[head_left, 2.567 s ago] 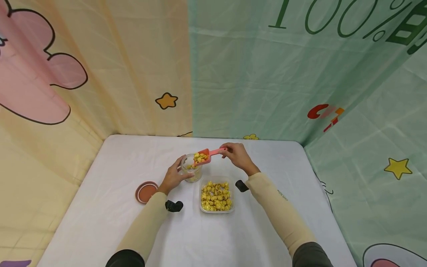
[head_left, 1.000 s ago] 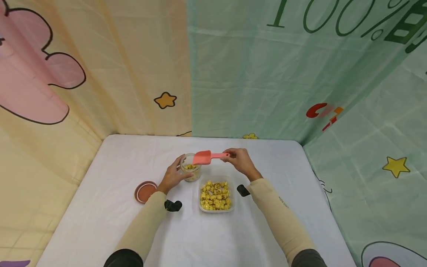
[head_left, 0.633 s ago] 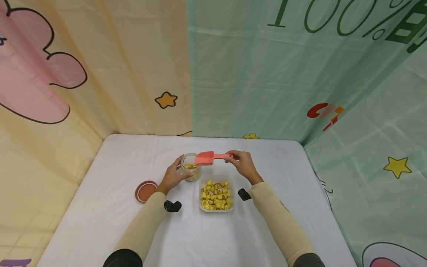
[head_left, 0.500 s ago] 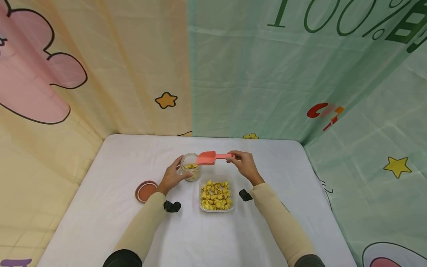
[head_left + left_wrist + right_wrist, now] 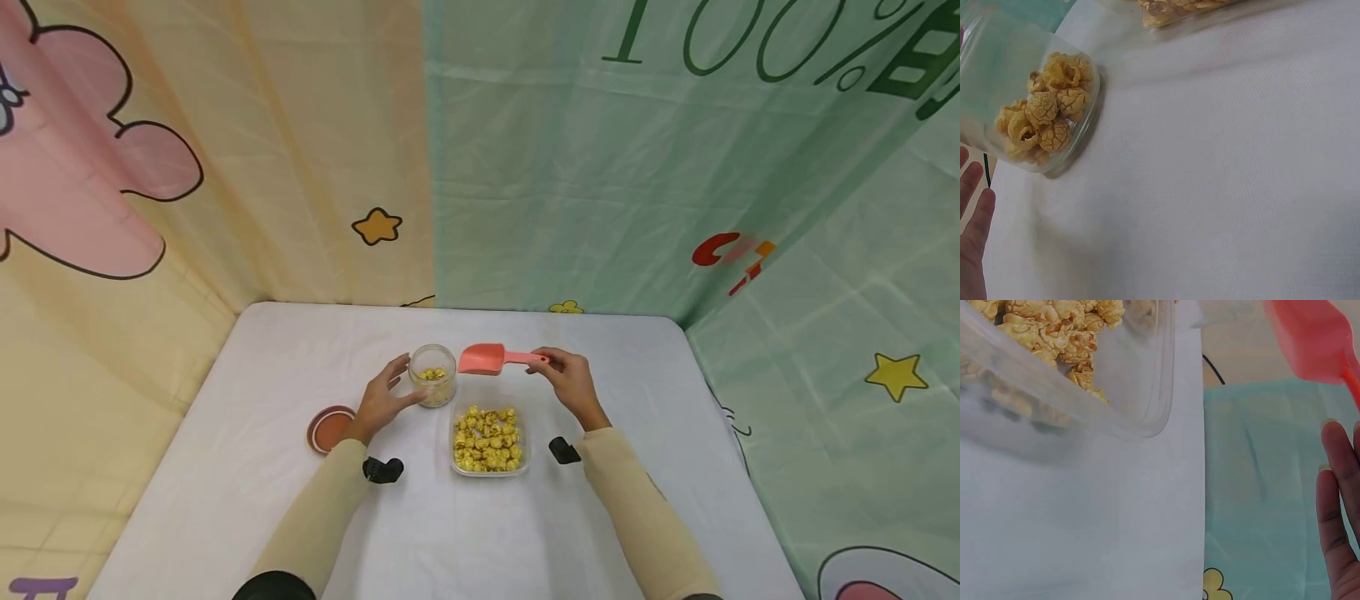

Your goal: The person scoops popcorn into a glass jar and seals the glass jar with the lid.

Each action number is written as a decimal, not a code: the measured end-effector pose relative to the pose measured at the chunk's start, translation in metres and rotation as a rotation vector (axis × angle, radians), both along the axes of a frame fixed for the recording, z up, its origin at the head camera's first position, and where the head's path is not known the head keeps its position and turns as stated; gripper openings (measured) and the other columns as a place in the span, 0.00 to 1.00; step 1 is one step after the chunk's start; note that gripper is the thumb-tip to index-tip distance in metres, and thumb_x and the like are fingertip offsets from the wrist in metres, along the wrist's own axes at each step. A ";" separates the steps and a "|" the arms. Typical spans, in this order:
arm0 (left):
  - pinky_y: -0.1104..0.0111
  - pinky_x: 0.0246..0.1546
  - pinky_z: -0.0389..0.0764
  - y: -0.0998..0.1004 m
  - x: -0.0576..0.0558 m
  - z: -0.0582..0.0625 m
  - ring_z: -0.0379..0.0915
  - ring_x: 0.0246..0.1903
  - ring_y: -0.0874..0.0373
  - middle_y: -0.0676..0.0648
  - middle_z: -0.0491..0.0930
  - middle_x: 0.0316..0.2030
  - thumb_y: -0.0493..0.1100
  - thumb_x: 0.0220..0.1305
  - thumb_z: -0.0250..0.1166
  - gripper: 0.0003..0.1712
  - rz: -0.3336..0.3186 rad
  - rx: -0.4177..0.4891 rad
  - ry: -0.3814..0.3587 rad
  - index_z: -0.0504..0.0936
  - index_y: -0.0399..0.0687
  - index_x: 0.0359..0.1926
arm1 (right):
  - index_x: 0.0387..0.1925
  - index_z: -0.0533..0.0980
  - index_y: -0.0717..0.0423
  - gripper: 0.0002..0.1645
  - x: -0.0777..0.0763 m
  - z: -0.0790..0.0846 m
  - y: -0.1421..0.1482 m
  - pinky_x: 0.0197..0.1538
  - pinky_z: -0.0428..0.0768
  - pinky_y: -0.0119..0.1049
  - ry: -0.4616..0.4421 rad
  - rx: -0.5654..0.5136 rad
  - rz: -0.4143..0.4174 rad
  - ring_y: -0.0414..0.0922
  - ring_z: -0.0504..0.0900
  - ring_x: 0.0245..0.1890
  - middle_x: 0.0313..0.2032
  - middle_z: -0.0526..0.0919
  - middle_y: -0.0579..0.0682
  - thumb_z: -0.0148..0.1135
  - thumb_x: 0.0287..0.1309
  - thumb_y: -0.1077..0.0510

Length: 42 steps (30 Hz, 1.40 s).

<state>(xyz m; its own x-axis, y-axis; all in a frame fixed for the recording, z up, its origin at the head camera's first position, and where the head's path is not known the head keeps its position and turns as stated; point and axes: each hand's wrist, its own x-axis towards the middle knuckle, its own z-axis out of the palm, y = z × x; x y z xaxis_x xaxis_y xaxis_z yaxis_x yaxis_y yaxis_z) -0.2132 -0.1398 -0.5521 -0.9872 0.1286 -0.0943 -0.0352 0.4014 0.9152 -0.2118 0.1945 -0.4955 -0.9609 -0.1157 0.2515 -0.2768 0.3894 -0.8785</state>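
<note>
A clear jar with some popcorn at its bottom stands upright on the white table. My left hand is just left of it, fingers spread. In the left wrist view those fingers are apart from the jar wall; whether the thumb touches the jar I cannot tell. My right hand pinches the handle end of a coral-pink scoop, raised right of the jar with its bowl tipped down. The right wrist view shows the scoop partly, its grip point cut off.
A clear square plastic container of yellow popcorn stands in front of the jar and scoop. Left of the left wrist lies a round brown lid. The white tabletop meets printed curtains behind and at both sides.
The scoop, earlier full of popcorn over the jar, has turned over and moved right, off the jar mouth. My left hand has loosened from the jar and shifted slightly left.
</note>
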 end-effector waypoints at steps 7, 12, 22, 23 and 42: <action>0.55 0.69 0.60 -0.003 0.007 -0.002 0.53 0.70 0.45 0.42 0.59 0.71 0.41 0.52 0.75 0.50 0.017 0.014 -0.007 0.57 0.49 0.73 | 0.44 0.81 0.64 0.16 0.013 -0.002 0.005 0.45 0.82 0.33 -0.021 0.006 0.003 0.49 0.85 0.36 0.32 0.87 0.56 0.63 0.60 0.55; 0.55 0.69 0.60 -0.007 0.013 -0.003 0.53 0.70 0.45 0.43 0.59 0.71 0.42 0.52 0.75 0.50 0.021 0.017 -0.008 0.59 0.50 0.72 | 0.44 0.80 0.70 0.12 0.029 0.020 0.004 0.47 0.83 0.37 -0.029 0.014 0.027 0.55 0.85 0.38 0.33 0.86 0.61 0.61 0.62 0.64; 0.54 0.69 0.60 -0.013 0.031 -0.007 0.54 0.70 0.46 0.43 0.61 0.70 0.42 0.50 0.76 0.51 0.036 0.039 0.008 0.59 0.48 0.72 | 0.44 0.79 0.71 0.12 0.041 0.020 0.013 0.40 0.77 0.22 -0.043 -0.008 0.036 0.57 0.84 0.38 0.33 0.86 0.63 0.61 0.61 0.66; 0.55 0.69 0.61 -0.014 0.032 -0.008 0.54 0.70 0.47 0.44 0.61 0.70 0.42 0.49 0.76 0.51 0.041 0.040 0.008 0.60 0.48 0.72 | 0.44 0.79 0.71 0.12 0.042 0.020 0.014 0.40 0.76 0.22 -0.048 -0.006 0.034 0.57 0.84 0.39 0.33 0.86 0.62 0.61 0.61 0.66; 0.57 0.68 0.62 -0.005 0.059 -0.024 0.60 0.67 0.47 0.43 0.68 0.65 0.41 0.45 0.79 0.48 0.052 0.031 0.048 0.66 0.47 0.67 | 0.43 0.80 0.70 0.11 0.058 0.012 0.030 0.37 0.74 0.26 -0.066 0.062 0.075 0.52 0.83 0.35 0.32 0.86 0.61 0.61 0.61 0.67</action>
<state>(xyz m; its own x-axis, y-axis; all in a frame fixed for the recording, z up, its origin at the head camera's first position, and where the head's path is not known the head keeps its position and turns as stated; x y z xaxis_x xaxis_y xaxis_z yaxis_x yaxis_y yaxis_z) -0.1545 -0.1446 -0.5758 -0.9959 0.0787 -0.0440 -0.0116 0.3720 0.9282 -0.1535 0.2242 -0.4839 -0.9632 -0.2008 0.1785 -0.2497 0.4238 -0.8707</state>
